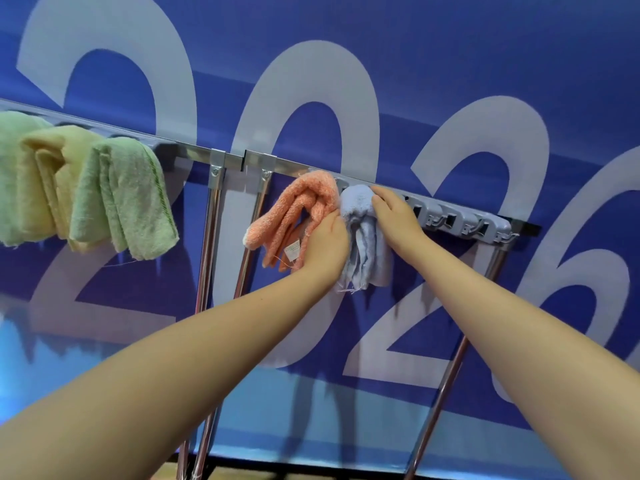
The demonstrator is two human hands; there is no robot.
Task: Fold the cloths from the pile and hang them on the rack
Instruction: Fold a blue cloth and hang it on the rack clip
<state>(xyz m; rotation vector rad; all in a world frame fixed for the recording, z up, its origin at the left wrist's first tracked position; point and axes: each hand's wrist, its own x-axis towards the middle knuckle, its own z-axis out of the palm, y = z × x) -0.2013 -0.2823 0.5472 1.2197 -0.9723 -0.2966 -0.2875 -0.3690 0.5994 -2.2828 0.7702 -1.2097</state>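
Blue cloth [363,237] hangs between both hands' [325,244] [394,216] grip, seemingly

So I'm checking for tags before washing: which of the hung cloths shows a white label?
The orange cloth, hanging just left of the light blue cloth. Its white label shows beside the left hand; none shows on the other cloths.

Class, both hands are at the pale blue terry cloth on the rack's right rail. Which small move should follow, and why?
Probably let go of the pale blue terry cloth: it already drapes folded over the grey clip rail, beside the orange terry cloth. The right hand rests on its top, and the left hand touches its side; whether either pinches it cannot be told.
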